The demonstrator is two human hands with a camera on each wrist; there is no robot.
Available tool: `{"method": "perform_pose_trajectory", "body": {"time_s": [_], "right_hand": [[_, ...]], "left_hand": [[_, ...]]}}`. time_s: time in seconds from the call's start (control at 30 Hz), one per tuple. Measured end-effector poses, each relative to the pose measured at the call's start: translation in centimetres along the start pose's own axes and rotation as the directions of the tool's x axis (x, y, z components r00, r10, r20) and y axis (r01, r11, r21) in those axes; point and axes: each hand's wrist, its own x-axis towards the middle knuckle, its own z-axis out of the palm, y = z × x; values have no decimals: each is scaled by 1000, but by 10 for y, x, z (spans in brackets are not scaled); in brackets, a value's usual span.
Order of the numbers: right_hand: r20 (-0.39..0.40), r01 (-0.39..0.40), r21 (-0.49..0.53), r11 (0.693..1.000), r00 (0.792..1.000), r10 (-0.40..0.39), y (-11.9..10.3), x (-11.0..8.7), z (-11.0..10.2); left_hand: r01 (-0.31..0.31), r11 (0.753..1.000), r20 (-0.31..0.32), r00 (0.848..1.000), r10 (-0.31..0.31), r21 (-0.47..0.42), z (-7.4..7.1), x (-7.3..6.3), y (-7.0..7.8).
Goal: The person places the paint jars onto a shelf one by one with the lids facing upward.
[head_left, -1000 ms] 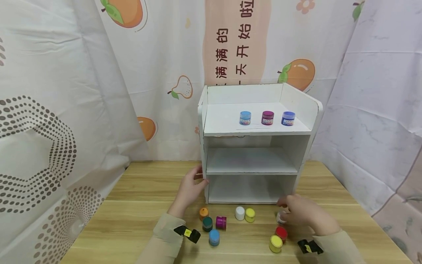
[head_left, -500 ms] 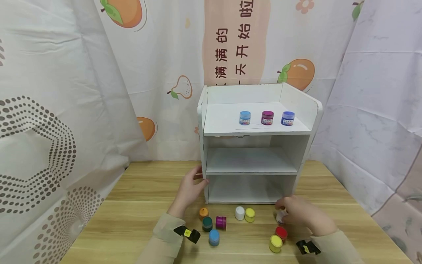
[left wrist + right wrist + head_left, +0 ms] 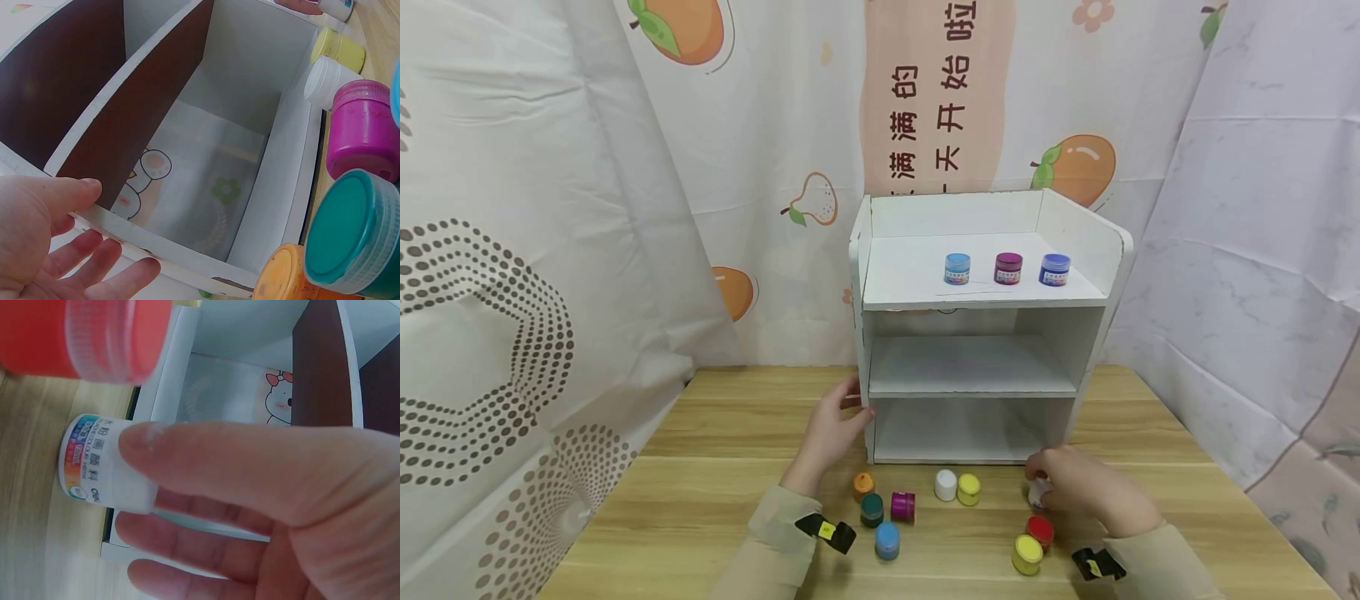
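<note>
My right hand (image 3: 1088,487) pinches a small white paint jar (image 3: 94,462) just in front of the shelf's lower right corner. Thumb and index finger are on the jar, and its printed label faces the right wrist camera. My left hand (image 3: 829,432) rests at the left side panel of the white shelf (image 3: 973,367). In the left wrist view its thumb touches the panel's front edge, while the other fingers extend along the outer side, fairly straight. A red jar (image 3: 1040,531) and a yellow jar (image 3: 1027,554) stand near my right hand.
Light blue (image 3: 957,268), magenta (image 3: 1008,268) and dark blue (image 3: 1055,270) jars stand on the shelf's top. Before the shelf are orange (image 3: 863,486), dark green (image 3: 872,509), purple (image 3: 903,506), blue (image 3: 887,540), white (image 3: 946,484) and yellow (image 3: 968,489) jars. The purple one lies sideways.
My right hand has shifted very slightly left with the white paint jar in its fingers. The left hand and the other jars stay where they were.
</note>
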Motion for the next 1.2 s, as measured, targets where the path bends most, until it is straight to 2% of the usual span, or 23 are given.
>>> {"method": "perform_pose_trajectory", "body": {"time_s": [0.33,0.53,0.93,1.2], "right_hand": [[0,13,1,1000,1000,-13,4,2,3],[-51,42,1,999,998,-41,2,0,1],[-128,79,-29,996,988,-82,-15,-10,-18],[-147,86,-26,996,985,-89,-25,-13,-23]], "left_hand": [[7,1000,0,1000,-7,7,0,-1,0],[9,1000,0,1000,-9,1,0,-1,-1],[-12,1000,3,1000,12,-8,1,0,-1],[-7,1000,2,1000,7,-5,0,0,0]]}}
